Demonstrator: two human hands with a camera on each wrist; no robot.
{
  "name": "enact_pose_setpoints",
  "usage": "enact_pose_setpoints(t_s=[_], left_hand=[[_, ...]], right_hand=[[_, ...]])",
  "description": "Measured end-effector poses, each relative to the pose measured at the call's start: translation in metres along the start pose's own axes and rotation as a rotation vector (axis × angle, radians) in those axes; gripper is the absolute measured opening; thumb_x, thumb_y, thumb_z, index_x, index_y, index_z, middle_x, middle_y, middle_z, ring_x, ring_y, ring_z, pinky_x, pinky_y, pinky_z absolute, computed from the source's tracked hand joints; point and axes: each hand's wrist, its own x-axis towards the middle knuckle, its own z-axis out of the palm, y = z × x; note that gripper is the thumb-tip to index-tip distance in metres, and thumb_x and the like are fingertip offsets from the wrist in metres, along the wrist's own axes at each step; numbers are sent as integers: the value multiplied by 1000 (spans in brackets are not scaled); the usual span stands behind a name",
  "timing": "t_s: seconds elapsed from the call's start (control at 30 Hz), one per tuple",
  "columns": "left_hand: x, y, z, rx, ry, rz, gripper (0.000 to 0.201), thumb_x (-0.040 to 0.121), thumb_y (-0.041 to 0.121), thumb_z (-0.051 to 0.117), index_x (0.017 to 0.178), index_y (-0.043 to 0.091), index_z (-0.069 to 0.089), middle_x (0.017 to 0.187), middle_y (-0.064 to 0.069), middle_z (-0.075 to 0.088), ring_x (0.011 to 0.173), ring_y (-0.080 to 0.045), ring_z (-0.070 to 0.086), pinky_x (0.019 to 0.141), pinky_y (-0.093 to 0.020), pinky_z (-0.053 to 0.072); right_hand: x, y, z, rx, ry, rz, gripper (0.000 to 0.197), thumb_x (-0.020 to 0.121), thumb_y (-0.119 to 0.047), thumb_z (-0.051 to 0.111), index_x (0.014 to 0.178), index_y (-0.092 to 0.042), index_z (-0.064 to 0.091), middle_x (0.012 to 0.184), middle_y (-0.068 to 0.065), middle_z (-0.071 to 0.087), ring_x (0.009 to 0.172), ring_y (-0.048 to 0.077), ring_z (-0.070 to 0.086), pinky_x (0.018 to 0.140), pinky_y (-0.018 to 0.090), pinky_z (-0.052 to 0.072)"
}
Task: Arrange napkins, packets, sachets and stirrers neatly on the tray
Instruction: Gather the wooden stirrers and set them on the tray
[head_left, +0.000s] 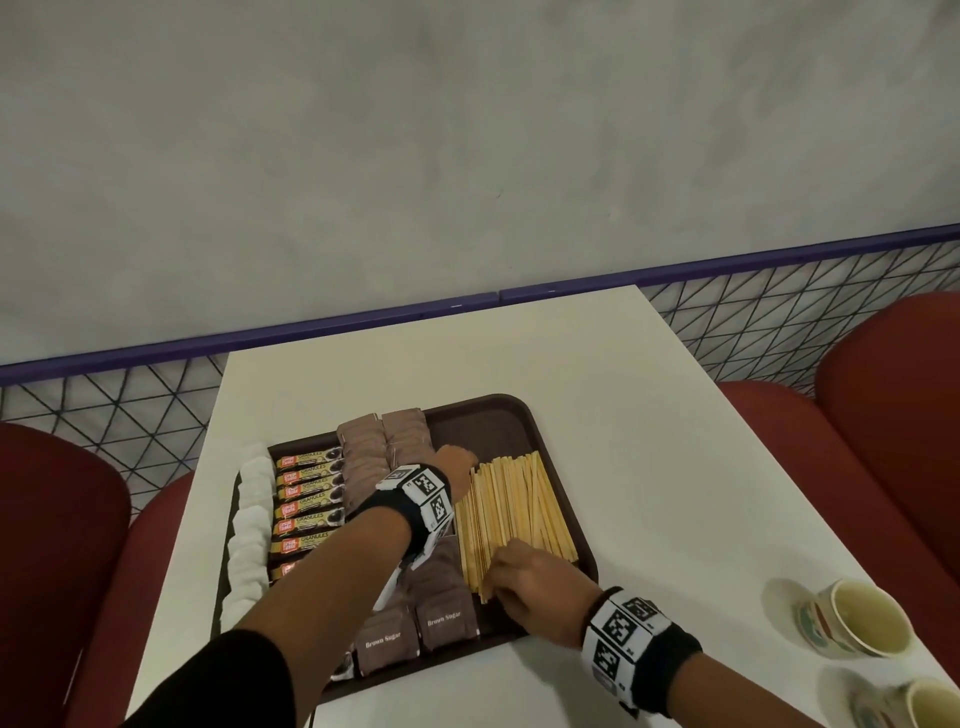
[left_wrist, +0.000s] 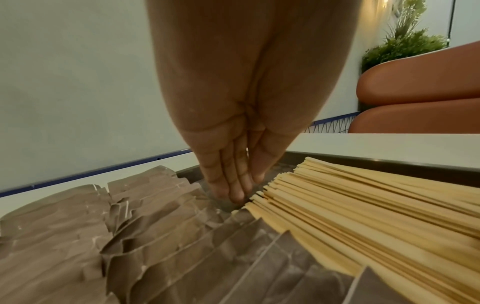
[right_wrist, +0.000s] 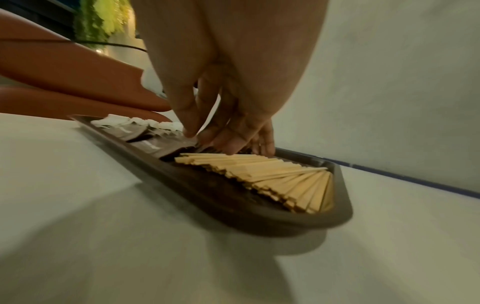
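Tray (head_left: 566, 457), dark brown, set on white worktop (head_left: 649, 426) toward its near left part. Head view, contents left to right: white napkins (head_left: 252, 525) along the left rim; row of granules packets (head_left: 309, 512) with yellow-and-black labels; brown sugar sachets (head_left: 384, 441) in two columns, nearest ones labelled "Brown Sugar"; wooden stirrers (head_left: 519, 512) laid side by side on the right, slightly fanned. Left hand (head_left: 454, 465) reached across the tray, at the far left corner of the stirrers, beside the sachets; marker wristband on the wrist. Right hand (head_left: 530, 587) at the near ends of the stirrers, fingers bent down onto them. Two paper cups (head_left: 852, 616) on the worktop at near right, well apart from the tray. Red seats (head_left: 883, 415) either side. Left wrist view: left hand (left_wrist: 233, 174) with fingers (left_wrist: 237, 191) straight and together, tips down on the tray floor (left_wrist: 192, 176) in the gap between sachets (left_wrist: 130, 226) and stirrers (left_wrist: 363, 205), holding nothing. Right wrist view: right hand (right_wrist: 223, 131) over the tray (right_wrist: 233, 207), fingers loosely bent, tips touching the near edge of the stirrers (right_wrist: 272, 172), thumb toward the sachets (right_wrist: 153, 144); whether any stirrer is pinched cannot be told. Napkins (right_wrist: 135, 121) at the tray's far end.
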Motion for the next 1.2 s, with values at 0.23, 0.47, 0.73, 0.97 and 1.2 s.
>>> enact_pose_setpoints(t_s=[0.23,0.47,0.73,0.97,1.2], left_hand=[[1,1,1,48,-54,-23,38,96,2,38,134,0,45,139,-17,46,129,-28,44,105,-32,37],[4,-2,4,47,-49,-44,39,96,3,39,135,2,44,137,-15,43,125,-27,46,104,-33,39],[14,3,11,-116,2,0,59,92,-3,37,148,12,25,147,-15,31,134,-31,35,109,-38,34],[20,6,13,-193,41,7,58,91,-5,37,146,11,28,149,-13,29,137,-31,30,111,-38,31],[30,18,15,-249,29,23,58,94,0,33,149,13,20,154,-11,23,140,-31,24,113,-35,26]], right_hand=[[-4,-4,8,-132,-197,36,35,92,-9,42,125,-5,53,121,13,51,113,28,47,95,39,44],[-8,-1,9,-186,-158,15,30,91,-8,42,117,-3,58,116,15,54,109,30,49,94,41,45],[-15,9,-7,-200,-180,186,25,90,-10,43,111,-3,55,119,13,53,112,29,46,96,40,41],[-21,20,-9,-206,-48,164,18,83,-9,51,97,-8,63,102,9,61,95,26,56,79,35,48],[-21,30,5,-185,113,303,50,59,-8,72,107,-15,62,106,2,61,96,20,60,80,25,55]])
